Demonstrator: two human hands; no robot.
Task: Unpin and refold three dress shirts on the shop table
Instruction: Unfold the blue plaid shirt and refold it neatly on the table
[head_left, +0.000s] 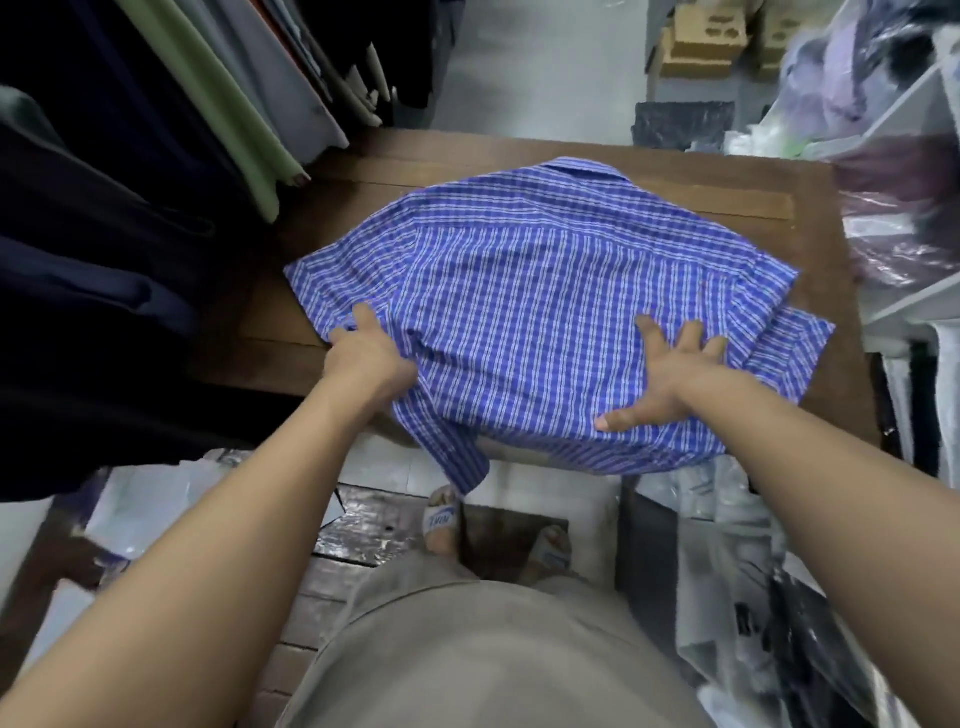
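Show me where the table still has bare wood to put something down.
Bare table lies beyond the collar and left of the shirt, beside the hanging fabrics. Crowded near edge: left hand grips, right hand presses it.

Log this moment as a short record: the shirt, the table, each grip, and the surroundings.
shirt: blue checked, short-sleeved, spread out, collar at the far side
hem: hangs over the table's near edge
table: brown wood, only this one shirt on it
left grip: holds bunched cloth by the shirt's left sleeve
right grip: fingers spread, pressing flat on the lower right of the shirt
pins: none visible
surroundings: fabric bolts on the left, cardboard boxes beyond the table
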